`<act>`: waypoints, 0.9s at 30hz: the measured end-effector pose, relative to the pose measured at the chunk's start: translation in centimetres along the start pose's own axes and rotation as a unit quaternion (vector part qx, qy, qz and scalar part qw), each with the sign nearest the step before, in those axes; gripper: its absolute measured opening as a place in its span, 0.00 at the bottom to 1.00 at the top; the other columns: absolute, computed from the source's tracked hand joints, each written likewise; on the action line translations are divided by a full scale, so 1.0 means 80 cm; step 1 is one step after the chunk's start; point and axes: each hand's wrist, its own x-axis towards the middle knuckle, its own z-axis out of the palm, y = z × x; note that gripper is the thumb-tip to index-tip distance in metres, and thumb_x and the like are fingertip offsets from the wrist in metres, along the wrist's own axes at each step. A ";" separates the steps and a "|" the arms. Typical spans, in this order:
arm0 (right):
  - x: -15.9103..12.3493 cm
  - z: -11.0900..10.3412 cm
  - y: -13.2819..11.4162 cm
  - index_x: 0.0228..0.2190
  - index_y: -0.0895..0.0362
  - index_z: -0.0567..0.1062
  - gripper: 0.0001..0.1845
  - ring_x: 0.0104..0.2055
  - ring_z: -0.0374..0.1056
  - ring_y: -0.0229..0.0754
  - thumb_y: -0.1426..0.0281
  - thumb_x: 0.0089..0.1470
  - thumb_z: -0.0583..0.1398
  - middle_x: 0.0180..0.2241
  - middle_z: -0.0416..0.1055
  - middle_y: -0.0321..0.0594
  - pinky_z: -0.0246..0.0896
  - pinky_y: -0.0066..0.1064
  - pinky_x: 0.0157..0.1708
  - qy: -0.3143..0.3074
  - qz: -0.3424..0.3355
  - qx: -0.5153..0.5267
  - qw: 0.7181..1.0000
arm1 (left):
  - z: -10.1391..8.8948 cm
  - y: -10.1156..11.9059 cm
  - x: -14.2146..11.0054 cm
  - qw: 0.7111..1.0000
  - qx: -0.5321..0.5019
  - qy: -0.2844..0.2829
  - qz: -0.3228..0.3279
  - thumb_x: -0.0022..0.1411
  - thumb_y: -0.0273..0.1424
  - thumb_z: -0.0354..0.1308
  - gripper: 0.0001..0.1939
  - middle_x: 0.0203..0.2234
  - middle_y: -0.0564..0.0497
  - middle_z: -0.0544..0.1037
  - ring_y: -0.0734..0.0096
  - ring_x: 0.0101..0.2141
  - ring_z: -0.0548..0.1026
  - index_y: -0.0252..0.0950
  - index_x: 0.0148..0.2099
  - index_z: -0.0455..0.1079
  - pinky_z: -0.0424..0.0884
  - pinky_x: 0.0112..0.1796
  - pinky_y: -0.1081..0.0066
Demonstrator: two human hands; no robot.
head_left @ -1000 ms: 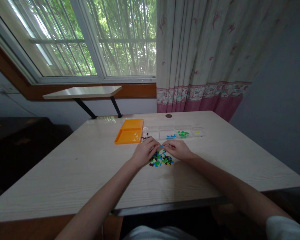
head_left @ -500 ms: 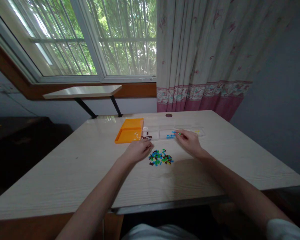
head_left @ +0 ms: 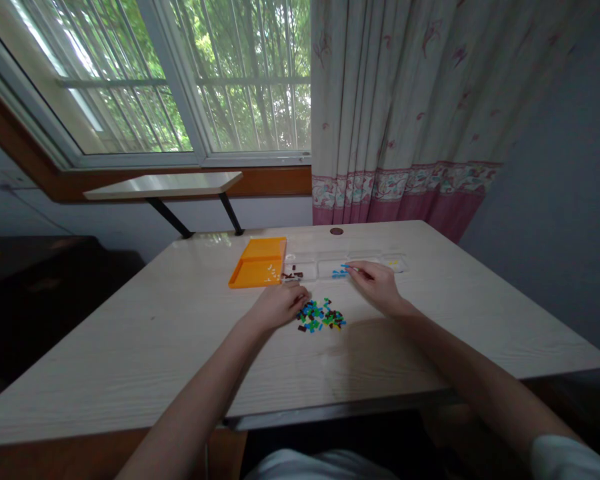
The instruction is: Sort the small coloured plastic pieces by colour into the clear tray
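My right hand point(head_left: 377, 283) is over a clear divided tray point(head_left: 310, 275), with thumb and forefinger pinched on a small blue building brick point(head_left: 345, 266). Several more blue bricks point(head_left: 338, 274) lie in the compartment just below its fingertips. My left hand point(head_left: 280, 305) rests at the left edge of a mixed pile of small bricks point(head_left: 323, 316) in blue, green, brown and yellow. Its fingers are curled together, and whatever they may hold is hidden. Dark brown bricks point(head_left: 298, 275) sit in the tray's left compartment, beyond that hand.
An open orange case point(head_left: 257, 248) with white pieces point(head_left: 272, 272) stands left of the tray. Yellow pieces point(head_left: 393, 263) are in the tray's right end. A raised shelf point(head_left: 165, 185) stands at the table's point(head_left: 130, 340) back left, below the window.
My left hand has moved slightly right and down, closer to the pile. My right hand stays over the blue compartment; a green brick seen at its fingers earlier no longer shows.
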 end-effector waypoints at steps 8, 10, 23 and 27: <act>-0.003 0.004 0.005 0.32 0.56 0.77 0.12 0.23 0.64 0.34 0.64 0.54 0.56 0.24 0.74 0.37 0.57 0.24 0.27 -0.042 0.043 -0.016 0.998 | -0.001 0.003 0.001 1.000 0.009 -0.014 -0.007 0.63 0.34 0.43 0.14 0.30 0.49 0.73 0.70 0.31 0.71 0.36 0.36 0.69 0.63 0.30 0.74; -0.004 0.007 0.010 0.32 0.56 0.77 0.12 0.23 0.64 0.34 0.64 0.54 0.56 0.22 0.73 0.36 0.55 0.24 0.26 -0.064 0.068 -0.030 0.995 | -0.003 0.004 0.001 1.000 0.012 -0.019 -0.010 0.63 0.34 0.43 0.14 0.30 0.49 0.74 0.70 0.31 0.71 0.36 0.37 0.69 0.63 0.30 0.74; 0.002 0.008 0.021 0.31 0.57 0.76 0.12 0.21 0.59 0.34 0.62 0.51 0.57 0.19 0.66 0.33 0.48 0.24 0.24 -0.215 0.160 -0.023 0.963 | 0.000 0.007 0.001 1.000 -0.005 -0.015 -0.003 0.62 0.32 0.44 0.13 0.32 0.49 0.75 0.70 0.32 0.72 0.38 0.39 0.69 0.63 0.31 0.74; -0.001 -0.004 -0.003 0.22 0.59 0.73 0.16 0.19 0.55 0.31 0.57 0.41 0.63 0.17 0.62 0.30 0.46 0.22 0.21 -0.415 0.110 0.108 0.897 | -0.001 0.008 0.001 1.000 0.002 -0.007 -0.004 0.62 0.32 0.45 0.12 0.31 0.50 0.75 0.70 0.31 0.71 0.38 0.39 0.70 0.62 0.29 0.74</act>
